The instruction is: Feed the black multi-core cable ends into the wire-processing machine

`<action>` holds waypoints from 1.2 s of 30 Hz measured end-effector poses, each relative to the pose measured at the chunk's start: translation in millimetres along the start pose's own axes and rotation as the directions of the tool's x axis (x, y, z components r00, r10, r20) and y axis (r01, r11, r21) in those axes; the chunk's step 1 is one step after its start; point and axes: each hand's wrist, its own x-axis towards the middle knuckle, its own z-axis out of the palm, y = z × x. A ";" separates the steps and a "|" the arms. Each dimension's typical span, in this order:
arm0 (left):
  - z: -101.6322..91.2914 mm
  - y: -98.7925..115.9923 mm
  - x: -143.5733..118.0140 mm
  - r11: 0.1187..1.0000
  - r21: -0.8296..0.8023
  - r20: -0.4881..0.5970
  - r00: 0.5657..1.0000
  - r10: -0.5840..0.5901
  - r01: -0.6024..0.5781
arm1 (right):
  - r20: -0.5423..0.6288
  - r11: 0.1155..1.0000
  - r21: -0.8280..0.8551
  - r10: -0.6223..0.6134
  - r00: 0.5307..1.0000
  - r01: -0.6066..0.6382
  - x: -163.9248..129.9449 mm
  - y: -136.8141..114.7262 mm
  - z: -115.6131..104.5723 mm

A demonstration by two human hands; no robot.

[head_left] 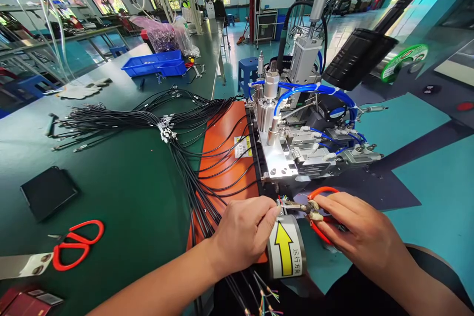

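My left hand (pixel 242 229) pinches the end of a black cable, whose thin coloured wires (pixel 284 199) fan out beyond the fingertips. Orange-handled pliers (pixel 323 190) are gripped in my right hand (pixel 365 227), their jaws close by those wires. Whether the jaws touch a wire is too small to tell. Below sits a metal cylinder with a yellow arrow label (pixel 284 249). A bundle of black cables (pixel 181 168) runs over an orange plate (pixel 222 158) and under my left wrist. Stripped cable ends with coloured wires (pixel 268 296) hang below my left forearm.
A metal machine with blue air hoses (pixel 296 133) stands just beyond my hands, under a black lamp (pixel 359 57). Red-handled scissors (pixel 74 247), a black square case (pixel 50 192) and a blue bin (pixel 153 63) lie on the green table (pixel 140 207). A solder spool (pixel 404 62) is at right.
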 end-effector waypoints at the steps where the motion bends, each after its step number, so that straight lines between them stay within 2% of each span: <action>1: 0.0 -0.1 -0.1 1.000 0.003 -0.001 1.000 0.000 0.000 | 0.000 1.000 0.003 -0.002 1.000 0.002 0.2 -0.1 0.5; 14: -1.7 2.6 0.1 1.000 -0.003 -0.006 1.000 -0.004 0.004 | 0.029 0.998 0.065 0.022 0.999 -0.024 -2.8 -0.9 4.2; 20: -0.3 1.8 -0.1 1.000 -0.002 0.002 1.000 -0.005 0.005 | 0.027 0.998 0.043 0.038 0.999 -0.039 -5.3 -0.5 6.5; 23: -0.4 2.0 0.4 1.000 0.002 -0.008 1.000 -0.008 0.008 | 0.012 0.998 0.062 0.030 0.999 -0.030 -6.9 -5.4 5.0; 26: -1.1 2.3 0.8 1.000 0.002 -0.004 1.000 -0.011 0.011 | -0.047 0.993 0.060 0.106 0.993 -0.103 -14.4 -5.9 1.2; 28: -1.4 2.3 0.6 1.000 -0.002 0.002 1.000 -0.016 0.016 | -0.130 0.980 -0.012 0.195 0.972 -0.198 -25.1 6.3 -0.7; 30: -1.4 2.1 0.4 1.000 -0.012 0.001 1.000 -0.020 0.020 | -0.179 0.957 -0.126 0.237 0.955 -0.261 -38.9 32.3 0.1; 33: -0.9 1.5 0.5 1.000 -0.028 -0.017 1.000 -0.014 0.014 | -0.113 0.920 -0.203 0.317 0.942 -0.334 -57.8 85.7 6.6; 36: -0.6 1.0 1.6 0.999 -0.040 -0.042 0.999 0.016 -0.017 | -0.001 0.943 -0.187 0.279 0.960 -0.275 -65.0 128.6 16.3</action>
